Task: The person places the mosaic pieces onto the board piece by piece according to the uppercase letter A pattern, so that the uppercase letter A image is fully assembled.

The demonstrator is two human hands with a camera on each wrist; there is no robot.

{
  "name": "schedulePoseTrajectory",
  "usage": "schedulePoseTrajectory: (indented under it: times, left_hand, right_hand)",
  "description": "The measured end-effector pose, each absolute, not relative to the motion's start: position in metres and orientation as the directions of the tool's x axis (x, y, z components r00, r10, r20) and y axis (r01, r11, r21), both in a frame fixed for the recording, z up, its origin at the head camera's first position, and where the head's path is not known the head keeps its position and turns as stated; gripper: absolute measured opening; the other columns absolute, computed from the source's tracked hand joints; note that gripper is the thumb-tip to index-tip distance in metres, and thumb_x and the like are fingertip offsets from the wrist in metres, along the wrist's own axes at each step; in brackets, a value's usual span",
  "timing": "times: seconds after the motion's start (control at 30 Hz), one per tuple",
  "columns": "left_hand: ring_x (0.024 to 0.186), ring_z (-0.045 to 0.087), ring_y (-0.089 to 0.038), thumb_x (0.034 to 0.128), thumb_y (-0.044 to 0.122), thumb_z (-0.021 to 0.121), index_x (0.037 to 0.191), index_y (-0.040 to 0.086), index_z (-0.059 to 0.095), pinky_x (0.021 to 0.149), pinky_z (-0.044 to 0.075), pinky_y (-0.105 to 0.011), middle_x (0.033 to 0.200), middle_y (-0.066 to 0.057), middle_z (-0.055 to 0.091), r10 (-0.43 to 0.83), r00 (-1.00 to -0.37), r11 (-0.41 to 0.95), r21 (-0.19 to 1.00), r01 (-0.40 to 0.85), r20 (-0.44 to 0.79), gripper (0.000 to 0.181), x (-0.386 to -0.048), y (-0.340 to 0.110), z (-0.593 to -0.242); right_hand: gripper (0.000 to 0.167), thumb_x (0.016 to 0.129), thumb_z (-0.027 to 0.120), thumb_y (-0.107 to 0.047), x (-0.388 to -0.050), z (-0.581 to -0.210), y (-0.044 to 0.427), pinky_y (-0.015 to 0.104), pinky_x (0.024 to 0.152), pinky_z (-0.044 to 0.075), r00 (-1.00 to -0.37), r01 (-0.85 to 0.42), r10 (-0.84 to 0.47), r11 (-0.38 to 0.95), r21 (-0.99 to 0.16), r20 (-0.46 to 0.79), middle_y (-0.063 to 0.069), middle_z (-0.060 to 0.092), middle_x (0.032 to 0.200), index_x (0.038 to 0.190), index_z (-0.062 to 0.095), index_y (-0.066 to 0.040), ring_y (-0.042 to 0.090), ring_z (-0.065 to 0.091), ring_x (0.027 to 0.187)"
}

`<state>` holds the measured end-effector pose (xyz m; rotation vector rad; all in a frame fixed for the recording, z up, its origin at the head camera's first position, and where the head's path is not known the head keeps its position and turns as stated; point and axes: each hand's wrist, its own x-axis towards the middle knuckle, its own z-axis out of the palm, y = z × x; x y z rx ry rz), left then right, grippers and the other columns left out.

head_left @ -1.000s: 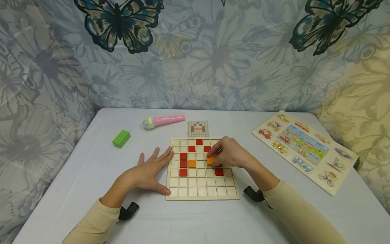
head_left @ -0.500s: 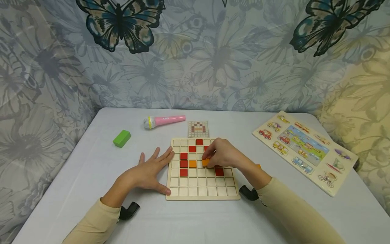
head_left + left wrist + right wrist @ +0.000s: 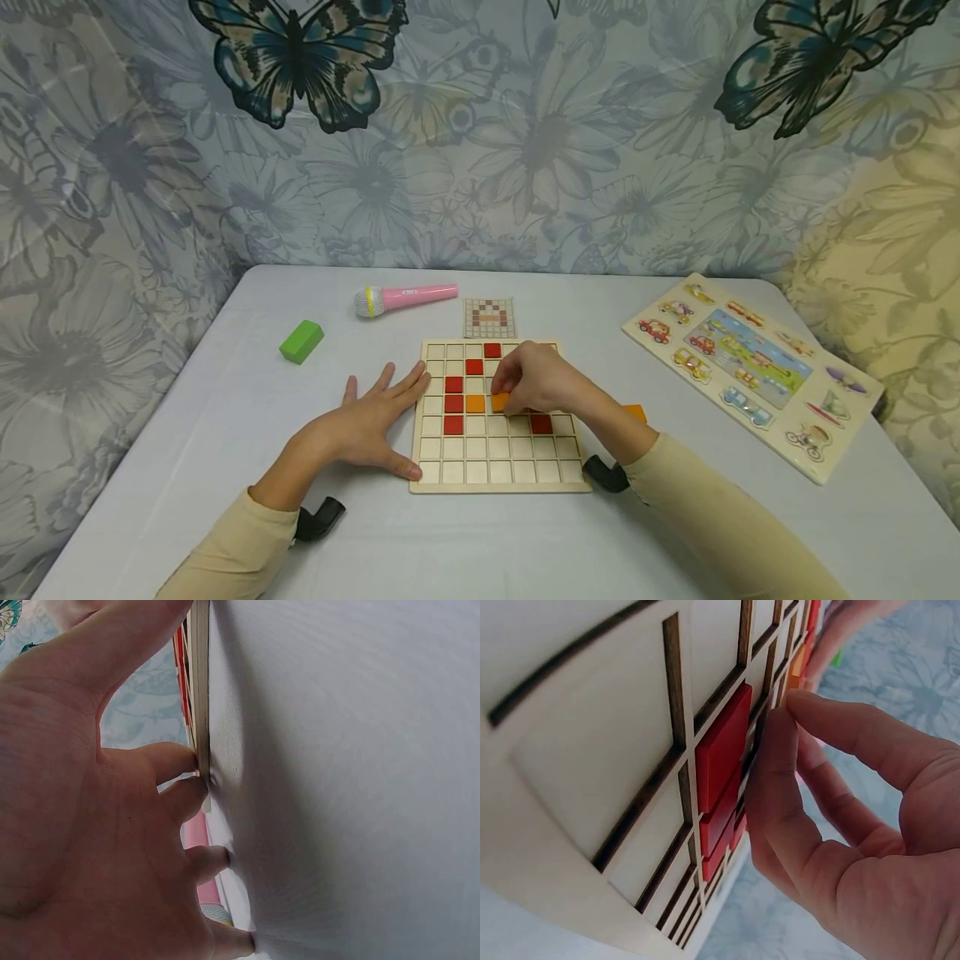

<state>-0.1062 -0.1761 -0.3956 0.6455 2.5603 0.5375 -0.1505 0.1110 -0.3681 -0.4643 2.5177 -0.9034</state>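
A wooden grid board (image 3: 442, 472) lies on the table, several red tiles (image 3: 453, 425) and an orange tile (image 3: 475, 404) set in its squares. My right hand (image 3: 542, 379) pinches another orange tile (image 3: 500, 403) between thumb and fingers, low over the square beside the placed orange one. In the right wrist view, my right hand (image 3: 855, 817) mostly hides that tile. My left hand (image 3: 365, 425) lies spread at the board's left edge, thumb and fingertips touching it. The left wrist view shows those fingers (image 3: 176, 761) against the board's side (image 3: 199, 690).
A pattern card (image 3: 488, 317) lies just behind the board, with a pink toy microphone (image 3: 408, 296) beside it. To the left is a green block (image 3: 302, 342). A vehicle puzzle board (image 3: 750, 375) is at the right. Another orange piece (image 3: 636, 412) shows partly behind the right forearm.
My right hand has shifted left across the board with the orange tile, towards the placed orange one. The orange piece behind the forearm has come into sight. My left hand stays put.
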Motion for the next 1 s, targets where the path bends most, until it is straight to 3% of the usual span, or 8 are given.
schedulePoseTrajectory:
  times: [1.0]
  left_hand:
    - [0.162,-0.005,-0.043,0.0674,0.059,0.092,0.169,0.018,0.016,0.113,-0.008,-0.083,0.177,0.003,0.001,0.518,-0.793,0.816,0.464,0.345,-0.322,0.133,-0.106,-0.177,-0.396]
  right_hand:
    - [0.022,0.068,0.089,0.003,-0.15,-0.37,0.1,0.028,0.066,0.05,-0.867,-0.197,-0.427,0.767,-0.611,-0.256,0.001,0.065,0.076,0.082,0.079,-0.01,0.017,0.058,0.075]
